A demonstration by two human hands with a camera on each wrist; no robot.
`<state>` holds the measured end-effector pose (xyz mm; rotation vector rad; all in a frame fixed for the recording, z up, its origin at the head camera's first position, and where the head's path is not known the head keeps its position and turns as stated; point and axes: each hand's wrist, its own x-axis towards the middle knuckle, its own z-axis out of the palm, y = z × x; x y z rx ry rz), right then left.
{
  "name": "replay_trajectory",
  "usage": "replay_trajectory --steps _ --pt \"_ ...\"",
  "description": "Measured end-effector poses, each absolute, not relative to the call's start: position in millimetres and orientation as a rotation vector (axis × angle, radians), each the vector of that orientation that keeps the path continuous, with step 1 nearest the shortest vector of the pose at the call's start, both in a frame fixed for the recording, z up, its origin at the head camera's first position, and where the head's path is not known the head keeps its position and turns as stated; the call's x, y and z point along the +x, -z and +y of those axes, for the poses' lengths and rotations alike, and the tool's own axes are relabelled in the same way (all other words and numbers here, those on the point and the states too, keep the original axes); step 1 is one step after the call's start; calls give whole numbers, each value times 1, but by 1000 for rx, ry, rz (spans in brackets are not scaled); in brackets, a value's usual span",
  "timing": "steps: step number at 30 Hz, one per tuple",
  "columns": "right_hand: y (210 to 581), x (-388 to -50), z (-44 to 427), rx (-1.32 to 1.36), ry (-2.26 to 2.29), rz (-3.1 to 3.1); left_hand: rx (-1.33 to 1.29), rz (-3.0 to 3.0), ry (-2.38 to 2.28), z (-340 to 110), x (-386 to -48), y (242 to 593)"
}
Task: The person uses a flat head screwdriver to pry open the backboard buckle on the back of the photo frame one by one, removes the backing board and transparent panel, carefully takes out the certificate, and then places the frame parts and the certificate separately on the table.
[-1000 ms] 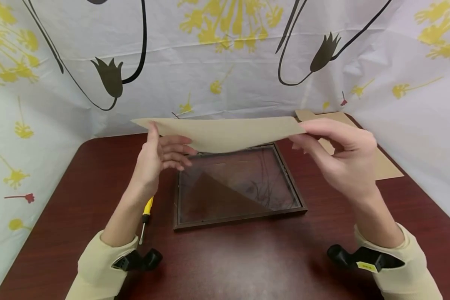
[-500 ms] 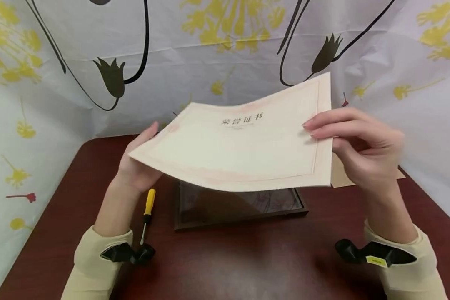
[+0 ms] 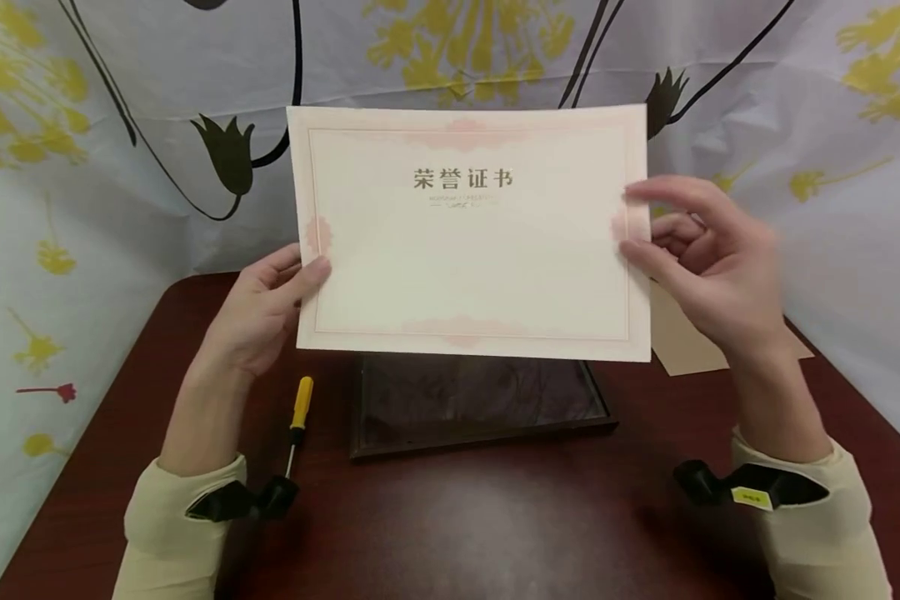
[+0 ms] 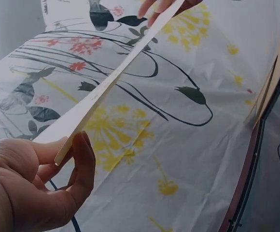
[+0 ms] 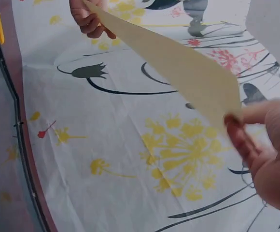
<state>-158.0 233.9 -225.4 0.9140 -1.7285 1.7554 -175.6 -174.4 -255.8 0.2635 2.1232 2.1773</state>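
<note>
A cream certificate (image 3: 465, 267) with a pink border and dark Chinese characters is held up, its printed face toward me. My left hand (image 3: 258, 312) grips its left edge, thumb on the front and fingers behind. On the opposite edge, my right hand (image 3: 727, 267) pinches the sheet between thumb and fingers. The left wrist view shows the certificate (image 4: 106, 89) nearly edge-on between the left hand's (image 4: 48, 183) thumb and fingers. Its plain tan back (image 5: 178, 63) faces the right wrist view. Below it, a dark picture frame (image 3: 487, 440) lies on the table, its far part hidden by the sheet.
A screwdriver (image 3: 302, 404) with a yellow handle lies left of the frame. Tan board (image 3: 690, 342) lies at the table's right side, partly behind the right hand. The dark red table (image 3: 465, 525) is backed by a white patterned cloth (image 3: 157, 200).
The certificate has swung from nearly edge-on, back side showing, to upright with its printed face toward me. Both hands turned with it, and the left hand's thumb came over the front.
</note>
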Motion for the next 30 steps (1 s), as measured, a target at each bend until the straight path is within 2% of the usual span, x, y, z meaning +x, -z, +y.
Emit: replay_trajectory --steps 7,11,19,30 --pt "237 -173 243 320 -1519 -2315 190 2431 -1963 -172 -181 262" --pt "253 -188 246 203 -1432 -2574 170 2523 -1807 -170 -187 273" --pt "298 -223 248 249 -1439 -2915 144 2556 -1485 -165 -200 300" --pt "337 -240 258 485 -1328 -3161 158 2476 -1141 -162 -210 332"
